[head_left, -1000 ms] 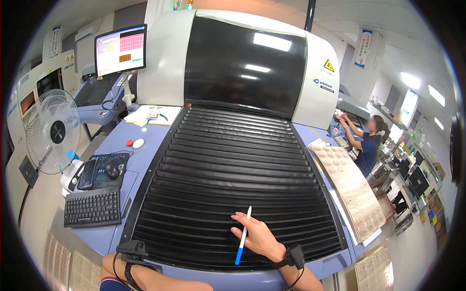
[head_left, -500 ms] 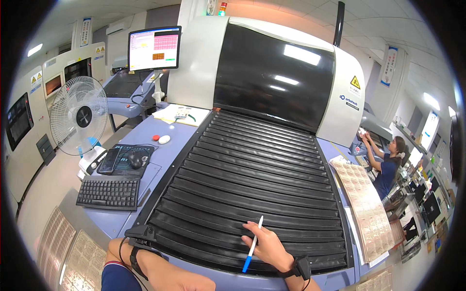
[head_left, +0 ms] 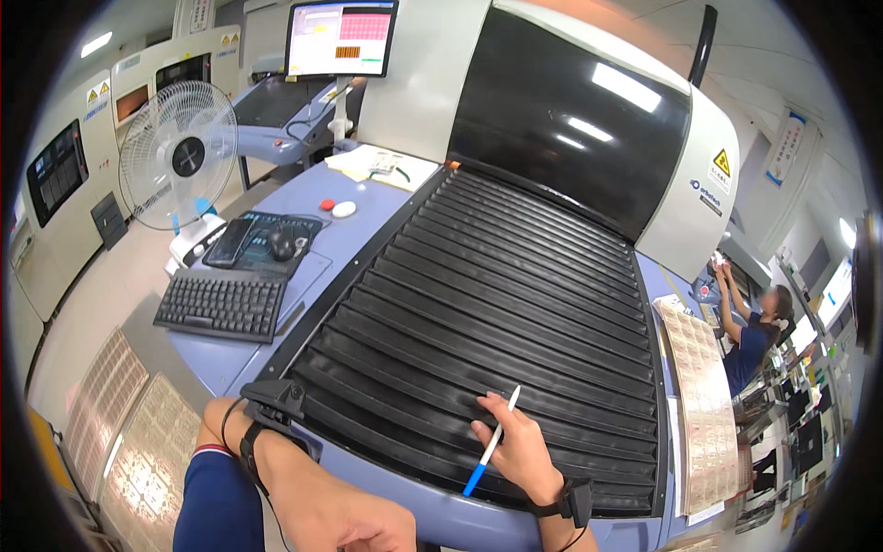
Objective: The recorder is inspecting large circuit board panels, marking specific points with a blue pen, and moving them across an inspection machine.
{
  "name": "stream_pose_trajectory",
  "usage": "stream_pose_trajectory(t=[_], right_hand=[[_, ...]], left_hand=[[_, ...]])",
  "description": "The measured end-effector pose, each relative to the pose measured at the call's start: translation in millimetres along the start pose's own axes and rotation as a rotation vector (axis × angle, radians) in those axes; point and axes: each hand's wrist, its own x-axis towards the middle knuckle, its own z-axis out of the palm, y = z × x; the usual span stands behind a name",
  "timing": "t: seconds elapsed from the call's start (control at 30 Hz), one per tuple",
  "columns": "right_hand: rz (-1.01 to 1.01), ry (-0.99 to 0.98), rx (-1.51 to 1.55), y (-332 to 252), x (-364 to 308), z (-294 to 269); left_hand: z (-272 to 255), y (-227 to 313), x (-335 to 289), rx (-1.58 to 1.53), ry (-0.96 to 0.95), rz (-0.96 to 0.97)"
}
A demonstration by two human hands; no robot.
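- A white pen with a blue end [head_left: 498, 434] is held over the black ribbed bed [head_left: 478, 285], near its front edge; its white tip is pointed toward the far edge, its blue end toward the front one.
- The pen is grasped by the right hand [head_left: 524, 454], with the fingers loosely curled and the hand only partly closed.
- The left hand [head_left: 375, 531] is bent inward before the front edge and cut off by the picture's border; whether anything is gripped there cannot be told.
- A black band is worn on each wrist.
- On the worktop [head_left: 354, 244] left of the bed, a keyboard [head_left: 221, 304] is set near the front corner, with a mouse [head_left: 282, 243] placed behind it.
- Toward the far edge, papers [head_left: 414, 172] are laid.
- Along the bed's right edge, patterned sheets [head_left: 704, 405] are stacked.
- Behind the bed, a dark window [head_left: 570, 120] is framed by pale housing.
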Motion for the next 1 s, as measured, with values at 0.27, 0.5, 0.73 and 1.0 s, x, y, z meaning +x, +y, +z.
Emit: stream_pose_trajectory(t=[0.27, 0.5, 0.73, 1.0], right_hand=[[0.031, -0.021, 0.003, -5.4, 1.0, -0.2], [0.043, -0.021, -0.006, -7.8, 0.7, -3.8], [-0.001, -0.024, -0.018, -6.3, 2.0, -3.2], [0.01, -0.033, -0.013, -1.7, -4.2, -1.8]], left_hand=[[-4.1, -1.1, 0.7, -0.049, -0.031, -0.035], [-9.1, 0.6, 4.1, -0.044, -0.09, -0.07], [-8.2, -0.6, 2.6, -0.02, -0.083, -0.034], [-6.8, -4.2, 2.6, -0.058, 0.041, -0.067]])
